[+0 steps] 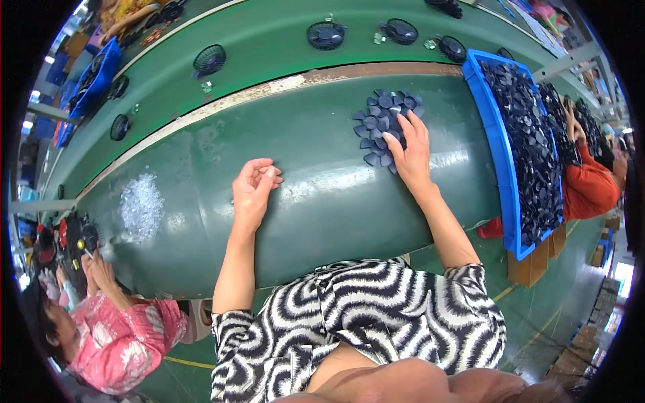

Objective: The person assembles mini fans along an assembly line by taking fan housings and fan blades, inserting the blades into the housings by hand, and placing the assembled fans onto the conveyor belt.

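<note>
A cluster of dark blue plastic fan blades lies on the green tabletop, beyond and to the right of the middle. Over its right side reaches my right hand, thumb and fingers spread apart and touching or just above the nearest blades. My left hand hovers over the bare tabletop left of the middle. Its fingers are curled in with the thumb against the forefinger; anything small between them is hidden. Farther left lies a pile of small clear pieces, too fine to name.
A blue crate full of dark fan blades stands at the table's right end. Beyond the worn ledge, a green belt carries several black round fans and small circuit boards. A co-worker in pink works at left, another in red at right.
</note>
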`<action>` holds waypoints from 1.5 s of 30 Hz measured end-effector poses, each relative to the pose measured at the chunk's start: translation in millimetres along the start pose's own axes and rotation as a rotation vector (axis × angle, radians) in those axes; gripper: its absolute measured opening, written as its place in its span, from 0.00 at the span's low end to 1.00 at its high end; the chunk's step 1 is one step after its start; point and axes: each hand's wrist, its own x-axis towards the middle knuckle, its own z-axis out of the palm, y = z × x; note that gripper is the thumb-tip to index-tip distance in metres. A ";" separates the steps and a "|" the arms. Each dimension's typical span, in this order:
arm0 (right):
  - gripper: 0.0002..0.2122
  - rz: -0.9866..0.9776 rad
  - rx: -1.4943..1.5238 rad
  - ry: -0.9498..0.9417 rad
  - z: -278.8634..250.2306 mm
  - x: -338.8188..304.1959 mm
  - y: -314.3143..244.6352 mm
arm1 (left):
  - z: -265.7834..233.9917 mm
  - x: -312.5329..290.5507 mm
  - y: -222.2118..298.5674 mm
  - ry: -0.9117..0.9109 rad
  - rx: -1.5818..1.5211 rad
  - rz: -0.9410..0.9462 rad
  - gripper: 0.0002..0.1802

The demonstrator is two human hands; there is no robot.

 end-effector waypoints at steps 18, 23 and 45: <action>0.14 -0.202 -0.266 -0.311 28.7 96.7 -35.7 | -24.4 234.4 44.7 0.284 1.281 0.549 0.17; 0.16 -0.189 -0.292 -0.327 25.6 101.0 -35.0 | -40.4 252.4 25.5 0.289 1.516 0.579 0.08; 0.13 0.115 0.713 -0.377 8.0 57.8 -111.0 | -33.5 17.0 14.5 0.086 1.093 0.134 0.11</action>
